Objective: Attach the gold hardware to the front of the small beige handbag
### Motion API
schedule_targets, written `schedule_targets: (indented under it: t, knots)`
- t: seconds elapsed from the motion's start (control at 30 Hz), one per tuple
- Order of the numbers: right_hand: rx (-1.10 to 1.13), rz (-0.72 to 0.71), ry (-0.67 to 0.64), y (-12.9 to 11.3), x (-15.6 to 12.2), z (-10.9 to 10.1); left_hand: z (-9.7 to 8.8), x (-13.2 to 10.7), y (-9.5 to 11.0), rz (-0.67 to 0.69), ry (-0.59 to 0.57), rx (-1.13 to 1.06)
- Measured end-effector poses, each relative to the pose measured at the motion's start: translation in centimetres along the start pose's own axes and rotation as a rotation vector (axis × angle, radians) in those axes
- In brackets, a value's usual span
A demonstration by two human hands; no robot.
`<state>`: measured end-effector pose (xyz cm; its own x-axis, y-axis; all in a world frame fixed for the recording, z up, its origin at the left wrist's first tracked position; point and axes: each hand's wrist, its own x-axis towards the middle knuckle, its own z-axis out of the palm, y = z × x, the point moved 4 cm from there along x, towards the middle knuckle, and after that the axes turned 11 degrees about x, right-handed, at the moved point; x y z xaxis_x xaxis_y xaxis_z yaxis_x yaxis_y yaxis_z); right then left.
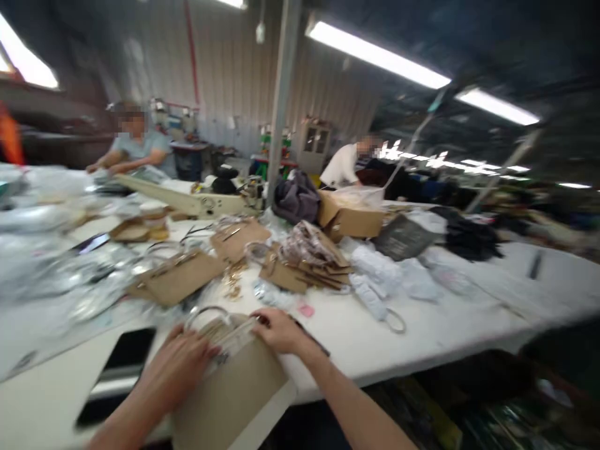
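My left hand (175, 369) rests on the upper left edge of a brown cardboard card (229, 387) at the near edge of the white table (422, 337), fingers curled over a clear plastic wrap and a metal ring (206, 314) at the card's top. My right hand (277, 330) grips the card's top right corner, fingers closed. The picture is smeared by motion, so what lies under the fingers is unclear.
A black phone (119, 372) lies left of the card. Further back are brown cards (180, 278), metal rings, plastic bags, white rolled packets (375, 281), an open cardboard box (349, 219) and dark cloth (296, 197). Two people sit at the far side; a grey post (281, 94) stands mid-table.
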<state>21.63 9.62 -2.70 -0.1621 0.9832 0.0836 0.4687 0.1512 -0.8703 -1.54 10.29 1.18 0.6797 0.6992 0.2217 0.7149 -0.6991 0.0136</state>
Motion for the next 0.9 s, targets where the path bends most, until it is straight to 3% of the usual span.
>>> schedule_targets:
  t: [0.03,0.1,0.33,0.43,0.7,0.8,0.9]
  knots:
    - [0.038,-0.002,-0.005,0.2,-0.4,-0.2,0.7,-2.2,-0.3,-0.061,-0.057,0.014]
    - [0.104,0.013,-0.047,0.7,-1.0,-0.6,1.2,-4.4,-0.1,-0.092,-0.101,0.038]
    - [0.100,0.035,-0.133,-0.4,-3.6,-1.0,-0.1,-5.4,2.6,-0.050,-0.073,0.077]
    - [0.095,0.054,-0.148,-0.6,-3.6,-0.9,-0.4,-6.0,2.8,-0.050,-0.080,0.059]
    - [-0.062,0.052,-0.071,0.2,-1.2,0.2,1.3,-4.0,-0.8,-0.096,-0.074,-0.004]
    - [-0.087,0.045,-0.050,0.4,-1.0,0.1,1.9,-3.3,-2.2,-0.065,-0.053,-0.056]
    - [-0.045,0.112,-0.075,0.6,-1.5,0.3,1.9,-3.2,-2.9,-0.122,-0.078,-0.135]
